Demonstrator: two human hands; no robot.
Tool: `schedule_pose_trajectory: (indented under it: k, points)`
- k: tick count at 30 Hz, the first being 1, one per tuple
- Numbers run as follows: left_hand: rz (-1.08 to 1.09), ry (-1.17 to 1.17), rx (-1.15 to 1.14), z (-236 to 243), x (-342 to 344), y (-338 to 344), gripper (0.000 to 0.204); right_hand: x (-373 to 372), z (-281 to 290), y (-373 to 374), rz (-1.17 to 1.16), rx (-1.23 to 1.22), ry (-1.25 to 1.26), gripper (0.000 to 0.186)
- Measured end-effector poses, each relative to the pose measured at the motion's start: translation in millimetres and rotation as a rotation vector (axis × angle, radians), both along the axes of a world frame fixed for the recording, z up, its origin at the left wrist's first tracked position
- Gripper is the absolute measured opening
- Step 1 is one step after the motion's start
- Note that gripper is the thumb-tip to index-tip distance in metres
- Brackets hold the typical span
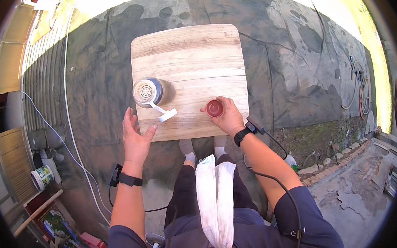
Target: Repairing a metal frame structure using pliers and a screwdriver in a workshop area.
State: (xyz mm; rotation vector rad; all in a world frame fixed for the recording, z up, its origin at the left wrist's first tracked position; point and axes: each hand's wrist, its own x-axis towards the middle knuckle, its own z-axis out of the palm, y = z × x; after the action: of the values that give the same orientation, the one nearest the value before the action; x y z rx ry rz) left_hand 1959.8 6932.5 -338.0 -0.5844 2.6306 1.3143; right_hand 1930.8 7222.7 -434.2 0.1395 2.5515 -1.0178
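Note:
A small red cup with a handle on its left side stands near the front right of the wooden table. My right hand is closed round its right side. Toward the table's left edge is a bottle with a white strainer top. Its white flip cap hangs open on a strap toward me. My left hand is at the front left edge, fingers spread and thumb apart, below the bottle and not touching it. The inside of the bottle is hidden.
A white towel hangs down my front. Cables run from the wrist-worn devices along my arms. Coiled hoses lie on the ground far right. At the left are a bucket and a long white cord.

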Motion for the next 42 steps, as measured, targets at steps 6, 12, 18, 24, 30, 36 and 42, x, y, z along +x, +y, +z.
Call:
schedule_pose_trajectory:
  k: [6, 12, 18, 24, 30, 36, 42]
  points:
    - [-0.102, 0.061, 0.077, -31.8, -40.1, -9.1, 0.092, -21.0, -26.0, -14.9, -0.066, 0.026, 0.054, 0.067]
    - [-0.162, 0.207, 0.178, -55.0, -52.5, -12.2, 0.099, -39.4, -40.3, -31.4, -0.036, 0.082, 0.133, 0.063]
    - [-0.233, 0.189, 0.041, -70.7, -60.1, -20.1, 0.097, -48.1, -44.3, -37.4, -0.049, 0.12, 0.196, 0.062]
    - [-0.198, 0.144, 0.233, -81.4, -65.9, -22.5, 0.098, -50.7, -47.6, -36.8, -0.048, 0.127, 0.204, 0.064]
    - [-0.255, 0.183, 0.018, -97.9, -69.9, -26.2, 0.105, -39.9, -40.0, -35.8, -0.109, 0.022, 0.158, 0.07]
    - [-0.088, 0.142, 0.348, -101.6, -70.4, -10.2, 0.1, -0.3, -49.3, -10.2, -0.157, 0.039, 0.14, 0.076]
    - [-0.243, 0.282, -0.047, -96.0, -82.5, 0.1, 0.097, 27.6, -40.7, 9.4, -0.215, 0.016, 0.153, 0.072]
